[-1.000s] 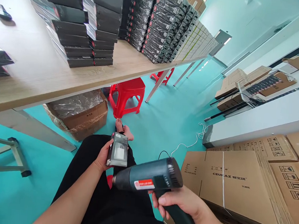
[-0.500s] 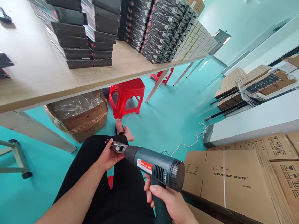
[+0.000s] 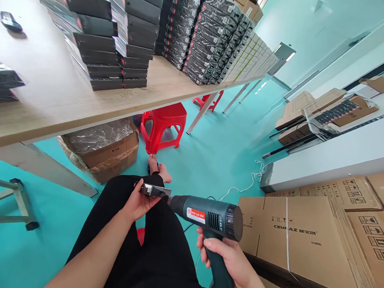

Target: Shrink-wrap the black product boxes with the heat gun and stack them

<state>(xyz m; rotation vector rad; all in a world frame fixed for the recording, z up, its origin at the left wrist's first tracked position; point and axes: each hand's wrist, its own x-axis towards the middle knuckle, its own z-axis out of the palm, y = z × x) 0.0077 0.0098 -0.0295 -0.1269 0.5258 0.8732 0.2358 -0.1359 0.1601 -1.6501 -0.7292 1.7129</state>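
My right hand [image 3: 225,256] is wrapped round the grip of a dark green heat gun [image 3: 203,213] with a red and white label. Its nozzle points left at the near end of a flat black box [image 3: 156,190], close to its edge; whether they touch I cannot tell. My left hand [image 3: 139,204] holds that box above my lap, thumb on top and fingers beneath. The box has a small white label and a shiny surface.
Stacks of black boxes [image 3: 138,35] stand on the wooden table [image 3: 83,105], some in shiny film. A red stool [image 3: 165,124] and an open carton [image 3: 112,149] are below. Large cartons [image 3: 303,244] stand at my right. A white cable [image 3: 251,181] lies on the floor.
The heat gun has shifted right and slightly down, drawing its nozzle back along the box and uncovering more of it. My left hand has stayed nearly in place.
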